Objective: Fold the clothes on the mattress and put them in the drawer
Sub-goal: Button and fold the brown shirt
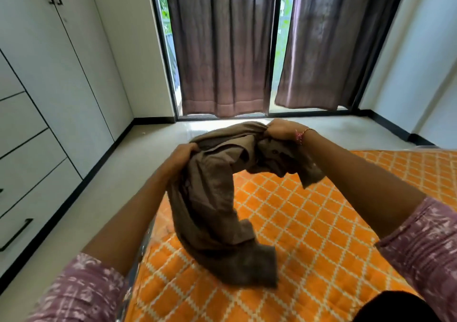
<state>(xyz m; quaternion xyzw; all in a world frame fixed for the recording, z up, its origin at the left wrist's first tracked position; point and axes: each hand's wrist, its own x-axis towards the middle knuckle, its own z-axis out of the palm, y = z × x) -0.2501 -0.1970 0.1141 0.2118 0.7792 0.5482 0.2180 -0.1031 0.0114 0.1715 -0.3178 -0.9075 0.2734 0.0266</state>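
While both the left hand (181,157) and right hand (280,130) grip the bunched brown shirt (217,198) above the mattress (321,222), folding seems barely begun; spreading it flat below them likely comes next.

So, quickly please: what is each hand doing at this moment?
Left hand: closed, gripping the brown shirt.
Right hand: closed, gripping the same shirt, bunched.

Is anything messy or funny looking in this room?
Yes: the brown shirt is bunched and twisted between the left hand and right hand, not folded. The right curtain hangs askew, its hem lifted.
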